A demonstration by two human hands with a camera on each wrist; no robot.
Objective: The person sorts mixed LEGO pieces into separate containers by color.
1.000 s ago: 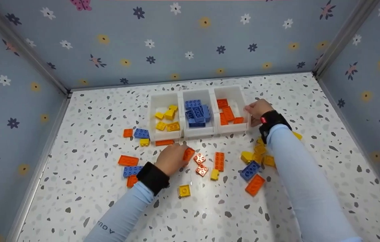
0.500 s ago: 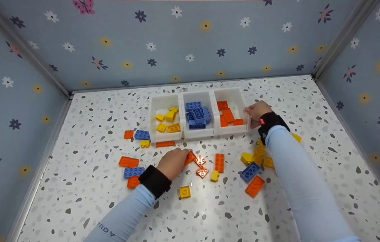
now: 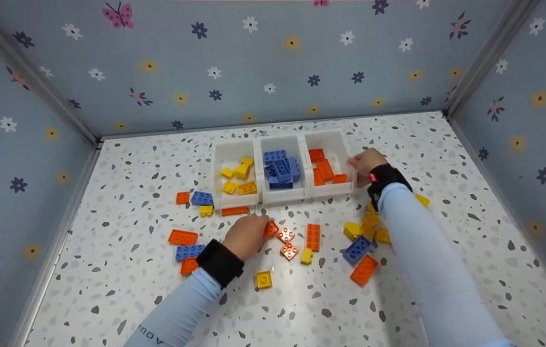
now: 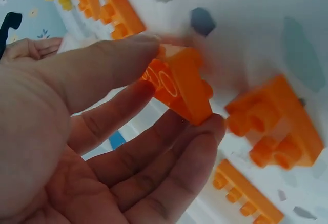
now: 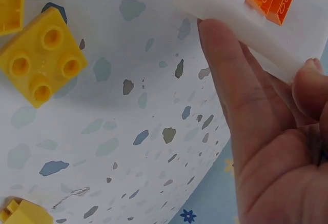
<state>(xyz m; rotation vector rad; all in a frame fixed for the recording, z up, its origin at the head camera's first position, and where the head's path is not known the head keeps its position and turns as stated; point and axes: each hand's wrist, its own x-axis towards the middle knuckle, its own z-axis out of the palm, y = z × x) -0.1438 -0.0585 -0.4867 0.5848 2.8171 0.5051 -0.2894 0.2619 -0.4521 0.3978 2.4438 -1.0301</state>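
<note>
Between thumb and fingers, my left hand (image 3: 248, 235) pinches an orange brick (image 4: 187, 83) low over the table. Its hollow underside faces the palm in the left wrist view. Two small square orange bricks (image 3: 289, 251) lie just right of that hand. At the right end of the white three-part box (image 3: 285, 195), my right hand (image 3: 368, 164) grips the outer wall, thumb on the rim and fingers along the outside. The box's left compartment holds yellow bricks (image 3: 241, 171), the middle one blue bricks (image 3: 281, 169), the right one orange bricks (image 3: 324, 169).
More bricks lie about: a blue brick (image 3: 357, 250) and yellow bricks (image 3: 351, 230) by the right forearm, an orange brick (image 3: 183, 237) left of the left hand, and a yellow square brick (image 3: 264, 279) in front. Flowered walls (image 3: 273, 58) enclose the table.
The orange brick in my left hand is tilted lower, nearer the small square bricks. My right hand stays on the box wall. The head view has shifted slightly.
</note>
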